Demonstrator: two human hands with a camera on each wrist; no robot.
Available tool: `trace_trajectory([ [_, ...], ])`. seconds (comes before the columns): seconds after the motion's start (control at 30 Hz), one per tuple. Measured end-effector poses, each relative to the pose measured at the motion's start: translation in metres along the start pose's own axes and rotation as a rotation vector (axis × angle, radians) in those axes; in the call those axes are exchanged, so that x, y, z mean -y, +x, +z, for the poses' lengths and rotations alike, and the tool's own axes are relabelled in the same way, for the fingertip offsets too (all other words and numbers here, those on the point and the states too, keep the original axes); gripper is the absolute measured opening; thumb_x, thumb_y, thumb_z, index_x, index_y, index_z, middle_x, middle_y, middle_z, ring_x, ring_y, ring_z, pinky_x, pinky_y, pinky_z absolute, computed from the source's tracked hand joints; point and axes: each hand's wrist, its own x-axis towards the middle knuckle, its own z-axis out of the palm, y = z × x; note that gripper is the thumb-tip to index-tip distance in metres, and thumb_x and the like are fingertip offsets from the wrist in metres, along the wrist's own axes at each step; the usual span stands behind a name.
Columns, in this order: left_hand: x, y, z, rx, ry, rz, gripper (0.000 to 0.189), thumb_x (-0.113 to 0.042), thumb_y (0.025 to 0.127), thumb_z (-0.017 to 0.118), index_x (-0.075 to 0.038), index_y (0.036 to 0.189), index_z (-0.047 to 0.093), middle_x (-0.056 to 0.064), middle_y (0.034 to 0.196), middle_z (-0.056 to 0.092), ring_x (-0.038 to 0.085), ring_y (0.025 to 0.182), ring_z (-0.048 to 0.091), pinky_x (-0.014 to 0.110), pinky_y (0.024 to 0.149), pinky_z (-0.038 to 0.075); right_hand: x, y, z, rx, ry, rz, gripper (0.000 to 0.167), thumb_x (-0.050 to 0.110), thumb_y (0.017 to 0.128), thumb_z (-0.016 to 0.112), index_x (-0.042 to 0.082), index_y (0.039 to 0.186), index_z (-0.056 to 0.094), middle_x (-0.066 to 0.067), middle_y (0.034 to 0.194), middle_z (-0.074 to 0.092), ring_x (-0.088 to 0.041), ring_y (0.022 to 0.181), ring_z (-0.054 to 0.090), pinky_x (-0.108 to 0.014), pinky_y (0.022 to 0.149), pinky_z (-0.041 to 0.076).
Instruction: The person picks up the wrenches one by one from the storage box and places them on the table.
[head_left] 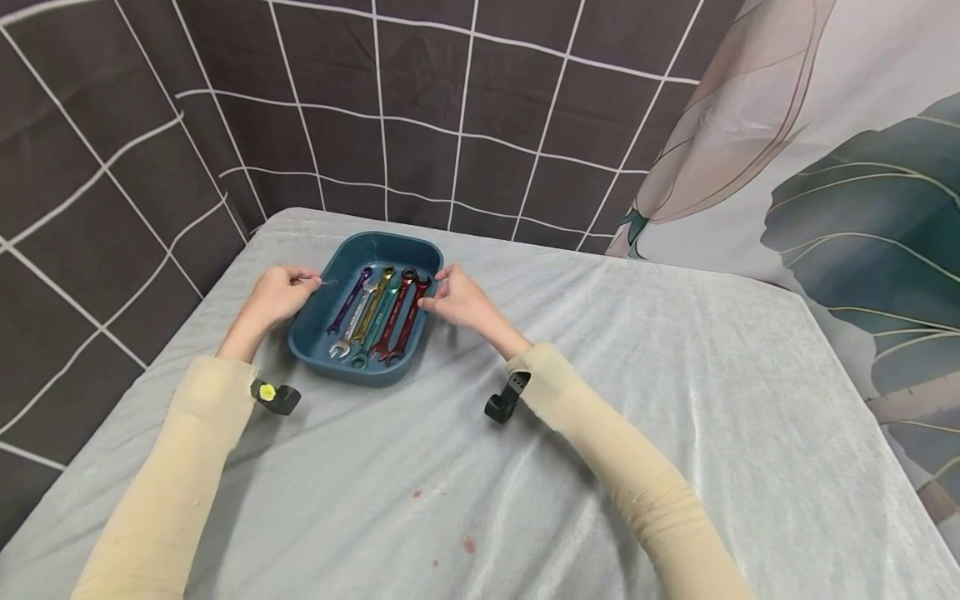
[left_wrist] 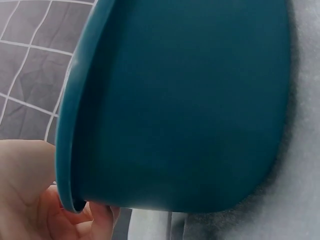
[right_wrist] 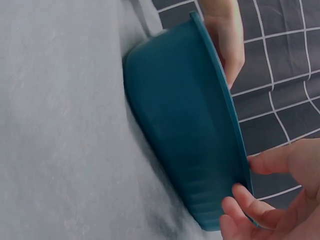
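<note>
Blue tub [head_left: 367, 377] on worktop [head_left: 720, 375], wrenches [head_left: 372, 307] inside // left grip [head_left: 276, 295], right grip [head_left: 461, 300] nearly closed, each pinching one long side, thumb over the edge // I'd watch fingertip holds slipping, or uneven lifting tipping wrenches sideways.

I see a tray [head_left: 309, 333] in plain, dusky teal-blue, and in it a purple wrench [head_left: 349, 303], a silver wrench [head_left: 355, 321], a gold wrench [head_left: 372, 307], a teal wrench [head_left: 380, 323] and two deep red wrenches [head_left: 409, 323]. The cloth [head_left: 600, 333] is pale silvery grey, flecked with a few reddish spots [head_left: 468, 545]. A white grid crosses the dark grey backdrop [head_left: 420, 67]. The curtain [head_left: 885, 50] is white, patterned with pinkish-beige and teal shapes, the teal veined in pale gold. Both sleeves [head_left: 165, 475] are plain cream; the wrist cameras [head_left: 285, 402] are black, the left one marked yellow.
</note>
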Motion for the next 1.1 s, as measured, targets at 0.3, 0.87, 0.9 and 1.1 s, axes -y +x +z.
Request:
trace_trajectory([
  [0.3,0.0005,0.0018,-0.0004,0.003,0.002,-0.003,0.039,-0.018,0.099,0.045,0.011,0.122,0.057,0.031,0.112,0.061,0.036,0.098,0.058,0.036,0.079,0.042,0.0036,0.0012,0.0034,-0.008,0.06,0.026,0.044,0.018,0.089,0.066,0.0,0.125,0.046,0.0,0.069,0.064,-0.021,0.091,0.068,-0.033,0.101,0.043],
  [0.87,-0.0085,0.0009,0.0,0.024,-0.012,-0.047,0.036,-0.015,0.098,0.045,0.011,0.121,0.056,0.027,0.104,0.061,0.018,0.07,0.055,0.024,0.055,0.043,0.0016,0.0032,0.0042,-0.061,0.048,0.029,0.045,0.016,0.091,0.063,0.001,0.129,0.045,-0.011,0.082,0.07,-0.024,0.08,0.069,-0.033,0.09,0.048],
  [0.9,-0.0082,0.0005,-0.0001,0.027,-0.018,-0.047,0.036,-0.015,0.098,0.045,0.011,0.121,0.056,0.026,0.102,0.061,0.015,0.066,0.054,0.025,0.054,0.043,0.0016,0.0031,0.0041,-0.059,0.049,0.028,0.046,0.016,0.09,0.064,0.001,0.129,0.045,-0.01,0.082,0.07,-0.023,0.079,0.069,-0.033,0.089,0.048],
  [1.1,-0.0045,-0.0007,-0.0009,0.045,-0.064,-0.047,0.038,-0.015,0.098,0.046,0.012,0.123,0.054,0.023,0.096,0.061,0.008,0.055,0.048,0.024,0.05,0.044,0.0038,0.003,0.0,-0.03,-0.001,0.014,0.046,0.018,0.09,0.065,0.002,0.128,0.046,-0.003,0.074,0.064,-0.02,0.076,0.065,-0.033,0.087,0.047],
])
